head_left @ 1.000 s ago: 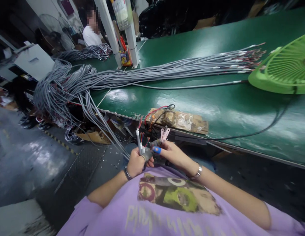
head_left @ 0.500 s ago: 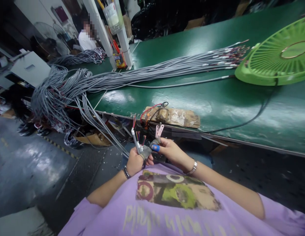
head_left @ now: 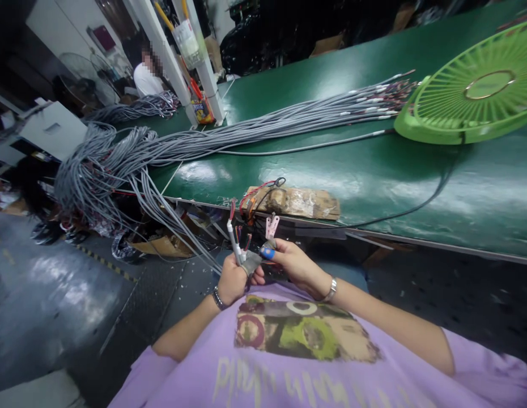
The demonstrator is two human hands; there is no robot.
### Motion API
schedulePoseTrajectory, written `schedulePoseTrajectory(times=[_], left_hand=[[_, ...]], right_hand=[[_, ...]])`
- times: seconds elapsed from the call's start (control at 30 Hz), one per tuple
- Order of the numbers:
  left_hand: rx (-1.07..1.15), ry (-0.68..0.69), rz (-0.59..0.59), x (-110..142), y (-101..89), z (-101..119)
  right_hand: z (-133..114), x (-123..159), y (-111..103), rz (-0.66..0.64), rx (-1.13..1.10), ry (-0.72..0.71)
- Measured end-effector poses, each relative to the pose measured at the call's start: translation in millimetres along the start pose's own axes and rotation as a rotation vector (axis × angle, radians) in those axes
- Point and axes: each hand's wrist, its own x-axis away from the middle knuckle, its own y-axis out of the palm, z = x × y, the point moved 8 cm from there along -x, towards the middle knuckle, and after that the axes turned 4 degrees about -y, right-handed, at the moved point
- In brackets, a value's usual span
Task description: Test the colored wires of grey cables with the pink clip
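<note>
My left hand [head_left: 234, 280] is closed around several grey cables [head_left: 235, 242], with thin coloured wires fanning out of their ends. Grey wrapping covers its thumb. Close on its right, my right hand [head_left: 296, 265] is closed on a small pink two-armed tool [head_left: 271, 226], whose arms stick up above the fingers. Blue wrapping [head_left: 267, 253] covers part of the right thumb. A thin orange wire shows between the hands; the fingers hide where it leads.
A large bundle of grey cables [head_left: 246, 127] lies along the green bench [head_left: 348, 161]. Beyond the hands, a wooden block [head_left: 306, 203] with red and black leads sits at the bench edge. A green fan [head_left: 471, 90] stands right; a person [head_left: 147, 78] is at far left.
The view has shifted slightly. My right thumb and the pink tool have moved a little, and an orange wire now shows between my hands. My left hand keeps its hold on the cables.
</note>
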Motion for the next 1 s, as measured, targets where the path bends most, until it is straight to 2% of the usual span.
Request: schedulePoseTrajectory(times=[0.17,0.27,0.4,0.47,0.67,0.93,1.0], left_hand=[[0.06,0.013,0.06,-2.5,-6.1,-4.0],[0.025,-0.013,0.042,0.1,-2.7,-2.2],[-0.089,-0.067,-0.065,5.1,8.6,1.2],[-0.1,-0.063,-0.067,6.5,8.5,3.5],[-0.076,0.008,-0.059,4.9,0.8,3.9],[-0.082,0.0,-0.093,1.5,-0.9,-1.3],[-0.083,-0.005,-0.101,1.8,-0.1,-2.5]], right_hand=[[-1.3,3.9,19.9,-0.145,-0.171,-0.008],[-3.4,2.6,13.9,-0.107,-0.09,-0.042],[-6.3,-0.8,3.3,-0.041,0.136,-0.069],[-6.7,-2.2,1.7,-0.033,0.194,-0.073],[-8.6,-3.4,2.7,-0.033,0.202,-0.121],[-3.5,-3.9,7.1,-0.163,0.19,-0.114],[-2.2,-4.4,5.6,-0.158,0.188,-0.11]])
